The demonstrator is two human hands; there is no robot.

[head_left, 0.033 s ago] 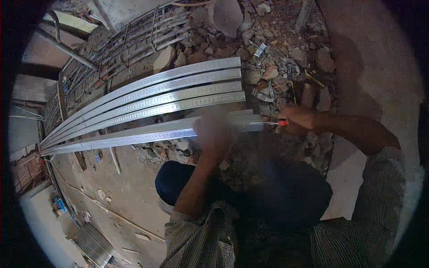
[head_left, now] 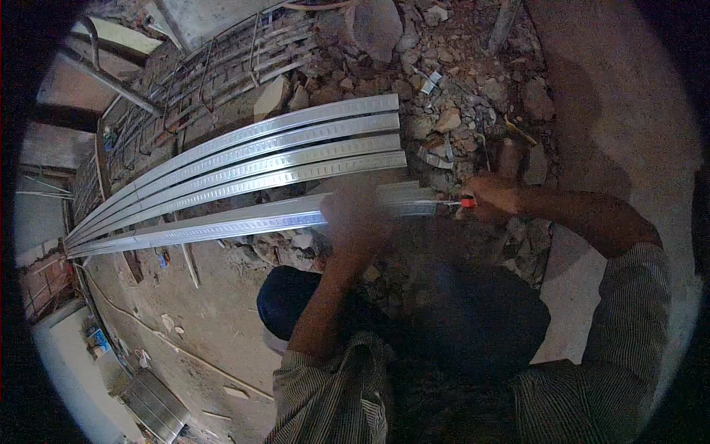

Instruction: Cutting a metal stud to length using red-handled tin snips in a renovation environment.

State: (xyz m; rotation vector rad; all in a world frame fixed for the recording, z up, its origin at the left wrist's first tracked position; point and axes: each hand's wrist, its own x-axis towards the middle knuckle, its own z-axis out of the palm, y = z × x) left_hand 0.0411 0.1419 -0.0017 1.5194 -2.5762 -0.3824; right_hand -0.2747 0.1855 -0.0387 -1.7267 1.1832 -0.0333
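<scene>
Across the end of a lipped silver metal channel [head_left: 259,223] lies my left hand [head_left: 359,216]. A smeared patch hides its fingers, so their grip on the channel cannot be made out. Just past that end, my right hand [head_left: 494,198] is closed around a small tool [head_left: 467,201]. Its red part shows at the fingers, and a thin metallic piece runs left from it to the channel's end; the tool's exact kind is unclear. Behind, several similar metal channels [head_left: 340,159] lie side by side, fanning together toward the far left.
Broken masonry rubble [head_left: 447,118] lies beyond and beside the channels. Rebar cages [head_left: 222,74] stretch across the upper left. A concrete floor strip [head_left: 599,133] runs along the right. A long thin stick [head_left: 185,351] and a ribbed metal sheet [head_left: 154,405] lie at the lower left.
</scene>
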